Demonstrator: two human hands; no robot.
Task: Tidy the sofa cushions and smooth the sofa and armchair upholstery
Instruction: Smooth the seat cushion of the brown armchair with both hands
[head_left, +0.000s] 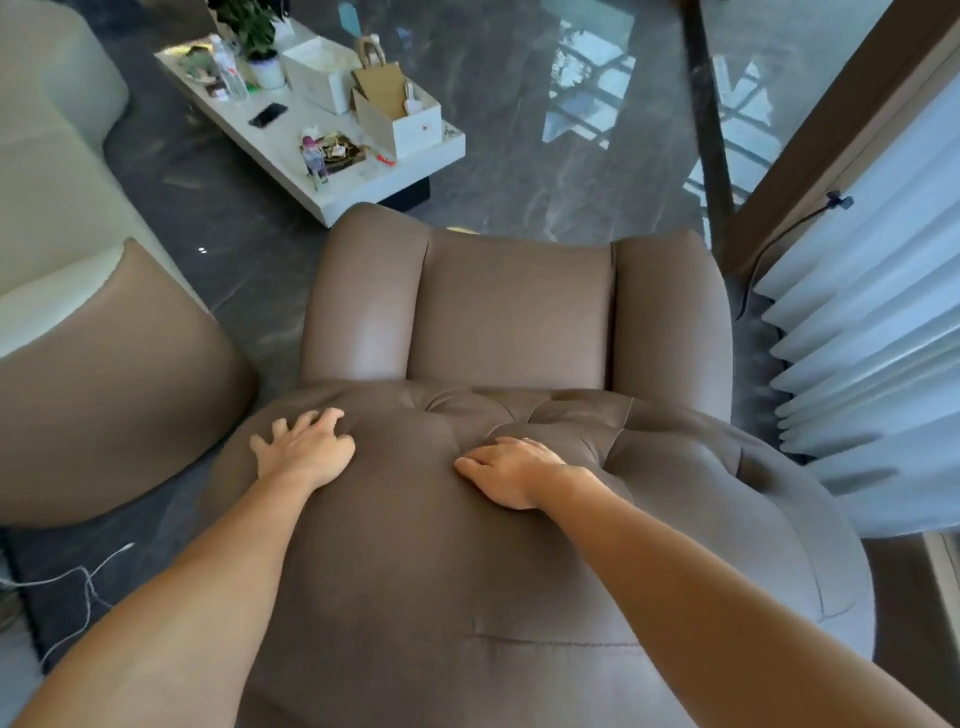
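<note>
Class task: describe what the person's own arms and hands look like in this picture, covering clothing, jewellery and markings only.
Both forearms are bare from the bottom edge of the picture to the wrists: no sleeves, gloves, watch or bracelets show. The left hand carries nothing visible on its fingers. The right hand seems to have a thin ring on one finger, though it is too small to be sure. No tattoos or markings show.

Bright daylight, floor (519, 104) glare, wide-angle distortion

ahead of me: a low white coffee table (363, 179) carrying a potted plant (260, 47), clear water bottle (228, 73), black phone (267, 114), white boxes (400, 122), brown paper bag (376, 78). dark marble floor (519, 130). pleated pale curtain (872, 338) to my right. white cable (83, 577) lower left.
</note>
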